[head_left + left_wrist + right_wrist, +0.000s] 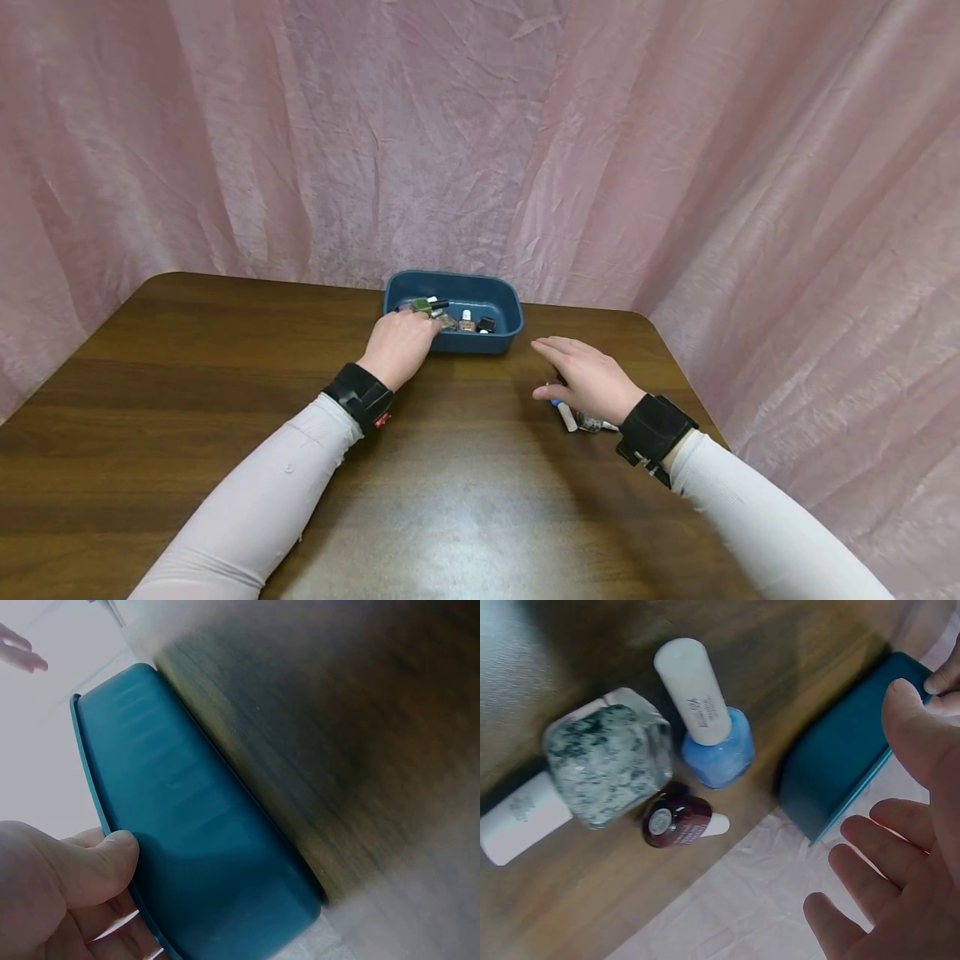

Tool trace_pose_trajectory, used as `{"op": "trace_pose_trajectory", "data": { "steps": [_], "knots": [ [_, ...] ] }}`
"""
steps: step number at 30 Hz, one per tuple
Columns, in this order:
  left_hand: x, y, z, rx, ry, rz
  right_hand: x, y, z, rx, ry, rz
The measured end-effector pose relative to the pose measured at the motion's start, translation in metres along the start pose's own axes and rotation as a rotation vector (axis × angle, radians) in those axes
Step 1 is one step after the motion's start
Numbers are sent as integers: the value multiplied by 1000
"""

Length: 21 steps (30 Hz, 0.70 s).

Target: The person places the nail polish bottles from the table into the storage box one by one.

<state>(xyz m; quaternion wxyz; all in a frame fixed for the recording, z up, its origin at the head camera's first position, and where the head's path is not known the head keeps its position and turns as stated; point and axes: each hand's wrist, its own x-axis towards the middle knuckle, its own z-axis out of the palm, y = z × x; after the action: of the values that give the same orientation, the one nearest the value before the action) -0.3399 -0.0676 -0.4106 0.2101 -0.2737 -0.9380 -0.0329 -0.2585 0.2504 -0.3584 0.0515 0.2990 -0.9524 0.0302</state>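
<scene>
My left hand (401, 346) pinches the front rim of a blue plastic bin (472, 342), thumb against the outer wall (187, 795) and fingers over the edge. Inside the bin lie several nail polish bottles, among them a green one (422, 306) and a pinkish-brown one with a white cap (467, 323). My right hand (592, 379), fingers spread and holding nothing, hovers above three nail polish bottles on the table. In the right wrist view these are a speckled bottle (607, 761), a light blue bottle (721, 754) and a dark red bottle (676, 820).
The brown wooden table (225, 375) has rounded far corners. Pink curtains (450, 142) hang behind it and along its right side. The bin stands near the table's far edge, with the loose bottles to the right and nearer.
</scene>
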Motion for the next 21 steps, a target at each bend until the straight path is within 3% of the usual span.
{"op": "trace_pose_trajectory", "data": {
  "steps": [9, 21],
  "knots": [
    [0, -1, 5, 5, -13, -6, -12, 4, 7, -1, -48, -25],
    [0, 0, 3, 10, -1, 2, -28, 12, 15, 64, -174, -58]
  ]
}}
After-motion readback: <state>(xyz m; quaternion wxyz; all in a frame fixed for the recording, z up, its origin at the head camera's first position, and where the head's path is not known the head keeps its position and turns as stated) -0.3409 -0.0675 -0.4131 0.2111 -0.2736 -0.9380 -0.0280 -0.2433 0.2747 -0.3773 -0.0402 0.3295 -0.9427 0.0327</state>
